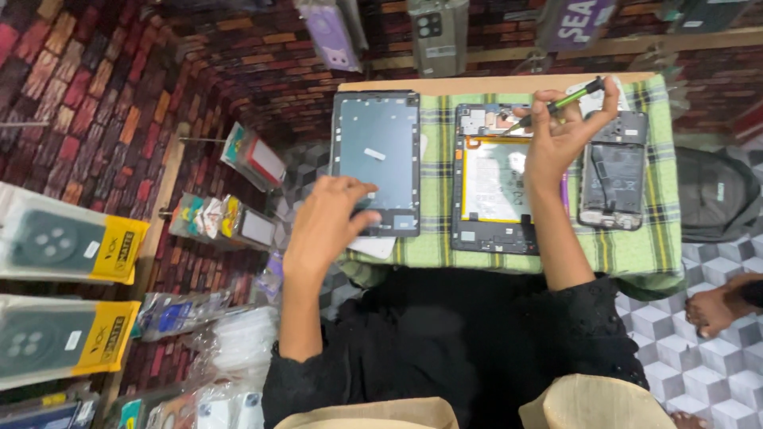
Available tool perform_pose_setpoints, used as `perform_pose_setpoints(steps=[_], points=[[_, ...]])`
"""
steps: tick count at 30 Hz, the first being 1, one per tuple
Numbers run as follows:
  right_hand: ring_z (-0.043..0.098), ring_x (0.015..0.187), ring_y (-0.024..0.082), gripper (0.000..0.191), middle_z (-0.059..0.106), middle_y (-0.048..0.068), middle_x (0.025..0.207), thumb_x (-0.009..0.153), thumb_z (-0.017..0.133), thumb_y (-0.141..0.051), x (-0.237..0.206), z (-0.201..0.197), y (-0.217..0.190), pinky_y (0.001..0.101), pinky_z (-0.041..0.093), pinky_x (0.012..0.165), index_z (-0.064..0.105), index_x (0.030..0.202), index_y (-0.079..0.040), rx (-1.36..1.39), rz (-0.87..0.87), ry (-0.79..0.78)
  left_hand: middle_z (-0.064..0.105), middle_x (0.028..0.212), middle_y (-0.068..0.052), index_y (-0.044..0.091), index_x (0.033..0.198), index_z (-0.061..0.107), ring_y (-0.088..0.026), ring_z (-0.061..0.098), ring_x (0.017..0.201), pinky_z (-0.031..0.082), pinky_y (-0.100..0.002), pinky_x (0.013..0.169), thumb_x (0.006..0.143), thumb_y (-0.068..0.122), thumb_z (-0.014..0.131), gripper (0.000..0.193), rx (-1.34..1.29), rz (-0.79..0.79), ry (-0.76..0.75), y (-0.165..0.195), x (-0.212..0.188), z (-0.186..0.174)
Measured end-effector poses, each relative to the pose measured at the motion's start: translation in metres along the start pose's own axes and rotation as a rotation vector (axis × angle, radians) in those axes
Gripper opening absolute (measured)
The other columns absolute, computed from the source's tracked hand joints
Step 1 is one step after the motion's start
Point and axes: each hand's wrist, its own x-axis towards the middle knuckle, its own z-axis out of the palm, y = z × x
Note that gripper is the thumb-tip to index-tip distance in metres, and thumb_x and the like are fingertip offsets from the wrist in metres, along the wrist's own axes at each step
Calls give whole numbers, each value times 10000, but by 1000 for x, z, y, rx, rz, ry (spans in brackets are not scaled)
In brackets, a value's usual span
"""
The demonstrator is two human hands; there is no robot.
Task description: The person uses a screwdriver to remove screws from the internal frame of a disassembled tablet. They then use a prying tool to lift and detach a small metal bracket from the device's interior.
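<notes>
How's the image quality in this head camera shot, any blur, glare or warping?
Head view: even, soft light with no hard shadows; the left hand looks slightly motion-blurred, the right hand with the green tool sharper; faint sheen on the grey tablet panel; wide-lens bending curves the brick-pattern wall.

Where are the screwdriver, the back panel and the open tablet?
screwdriver (566, 101), head view, green shaft.
back panel (377, 151), head view, grey inner face.
open tablet (489, 179), head view, pale battery.

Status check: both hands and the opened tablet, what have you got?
Left hand resting on detached screen panel. Right hand holds green tool, tip over opened tablet. Smaller opened phone alongside, apart.
</notes>
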Motion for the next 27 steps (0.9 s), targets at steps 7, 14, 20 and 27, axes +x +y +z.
perform_pose_setpoints(steps=[7, 14, 20, 27], points=[[694, 1068, 203, 778, 668, 142, 1194, 1206, 689, 14, 2, -8, -2, 422, 632, 991, 72, 1600, -248, -68, 23, 3, 581, 1335, -21, 204, 1216, 713, -267, 484, 1295, 397, -541, 962, 689, 278, 867, 554, 71, -93, 20, -11, -8, 32], [713, 954, 235, 808, 650, 148, 1133, 1200, 722, -14, 4, -13, 0, 418, 657, 946, 61, 1600, -249, -18, 12, -20, 610, 1349, -23, 223, 1163, 750, -264, 523, 1265, 411, -514, 917, 714, 233, 852, 460, 76, -134, 144, -23, 11, 36], [739, 935, 262, 821, 675, 170, 1164, 1192, 720, -22, 4, -13, 1, 416, 668, 928, 47, 1602, -254, -3, 42, -27, 621, 1350, -37, 215, 1175, 755, -261, 536, 1261, 417, -502, 906, 725, 204, 831, 457, 108, -114, 145, -27, 13, 35], [742, 962, 255, 804, 664, 158, 1150, 1214, 706, -27, 4, -10, -1, 414, 676, 931, 47, 1609, -263, -29, 35, -37, 710, 1108, -15, 156, 1012, 796, -237, 627, 1072, 428, -467, 898, 847, 177, 751, 172, 17, 100, 214, -11, 21, 56]])
